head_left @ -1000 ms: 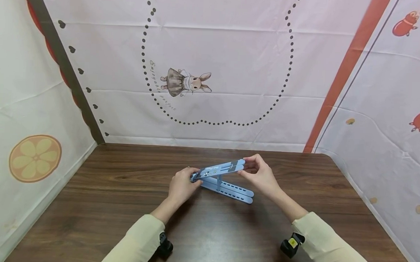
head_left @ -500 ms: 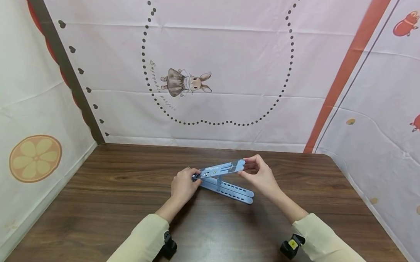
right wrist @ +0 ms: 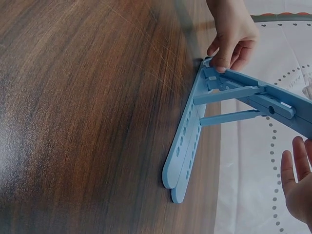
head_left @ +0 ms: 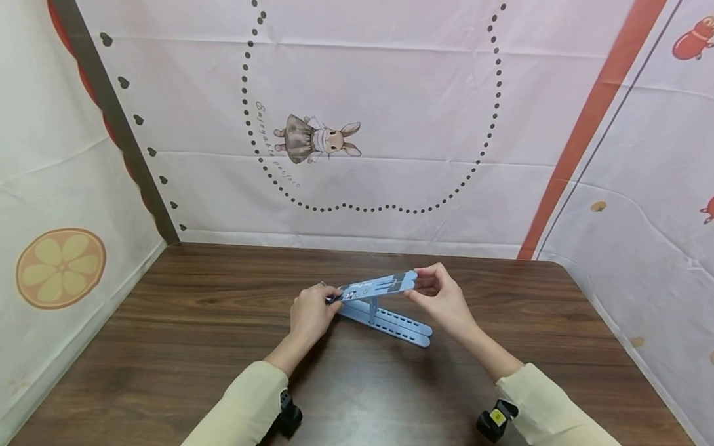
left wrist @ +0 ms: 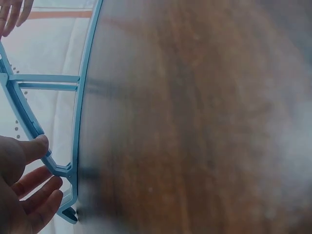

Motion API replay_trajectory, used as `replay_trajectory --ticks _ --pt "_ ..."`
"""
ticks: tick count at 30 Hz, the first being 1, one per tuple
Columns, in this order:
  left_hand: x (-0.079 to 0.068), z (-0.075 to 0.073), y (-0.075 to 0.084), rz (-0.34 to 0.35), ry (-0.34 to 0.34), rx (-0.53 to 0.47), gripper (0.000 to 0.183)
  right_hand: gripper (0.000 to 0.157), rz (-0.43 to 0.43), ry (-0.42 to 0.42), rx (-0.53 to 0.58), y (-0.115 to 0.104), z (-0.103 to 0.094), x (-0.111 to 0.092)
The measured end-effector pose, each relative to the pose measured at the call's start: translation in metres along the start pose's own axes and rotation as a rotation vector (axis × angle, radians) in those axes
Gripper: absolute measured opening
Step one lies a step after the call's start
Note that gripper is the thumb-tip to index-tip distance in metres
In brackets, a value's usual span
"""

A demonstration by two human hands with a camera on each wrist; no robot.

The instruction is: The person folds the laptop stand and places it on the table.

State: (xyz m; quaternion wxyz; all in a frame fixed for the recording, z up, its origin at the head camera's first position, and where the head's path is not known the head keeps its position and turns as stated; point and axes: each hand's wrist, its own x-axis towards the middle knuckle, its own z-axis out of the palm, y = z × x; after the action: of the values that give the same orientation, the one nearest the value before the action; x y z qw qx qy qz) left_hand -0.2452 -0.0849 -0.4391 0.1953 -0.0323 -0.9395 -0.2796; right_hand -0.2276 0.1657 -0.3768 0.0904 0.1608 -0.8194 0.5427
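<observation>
A light blue folding laptop stand (head_left: pixel 378 288) stands on the table in the head view, its upper arms raised at a slant above the slotted base bars (head_left: pixel 389 326). Short struts (right wrist: pixel 229 118) prop the upper arms, as the right wrist view shows. My left hand (head_left: pixel 311 316) grips the hinged end, thumb (left wrist: pixel 36 147) pressed along the upper arm. At the raised far end, my right hand (head_left: pixel 447 303) pinches the tips between thumb and fingers. The base bars (right wrist: pixel 183 151) lie flat on the wood, close together.
The brown wooden table (head_left: pixel 211 349) spreads round the stand. A white printed cloth (head_left: pixel 396 106) rises behind its back edge, with more cloth at both sides. Black wrist cameras (head_left: pixel 492 421) sit at the cuffs of the pale sleeves (head_left: pixel 238 402).
My left hand has shifted slightly to the right along the hinged end. My right hand keeps its hold on the raised end, and the stand stays where it was.
</observation>
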Motion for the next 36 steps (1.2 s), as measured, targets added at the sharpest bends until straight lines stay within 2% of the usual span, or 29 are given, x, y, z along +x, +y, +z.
replay_trajectory --ticks 8,15,23,36 --pt "0.005 0.002 -0.001 0.003 0.007 0.008 0.020 0.040 0.001 0.013 -0.018 -0.003 0.003 -0.001" --pt "0.009 0.001 -0.002 -0.008 -0.025 -0.003 0.020 0.039 0.020 0.010 -0.009 -0.002 0.004 0.000" --pt "0.014 0.002 -0.003 -0.014 -0.031 0.019 0.020 0.038 0.018 0.014 -0.005 -0.004 0.006 0.000" --pt "0.022 0.001 -0.003 -0.016 -0.053 0.042 0.020 0.039 0.042 0.075 -0.036 -0.013 0.018 0.000"
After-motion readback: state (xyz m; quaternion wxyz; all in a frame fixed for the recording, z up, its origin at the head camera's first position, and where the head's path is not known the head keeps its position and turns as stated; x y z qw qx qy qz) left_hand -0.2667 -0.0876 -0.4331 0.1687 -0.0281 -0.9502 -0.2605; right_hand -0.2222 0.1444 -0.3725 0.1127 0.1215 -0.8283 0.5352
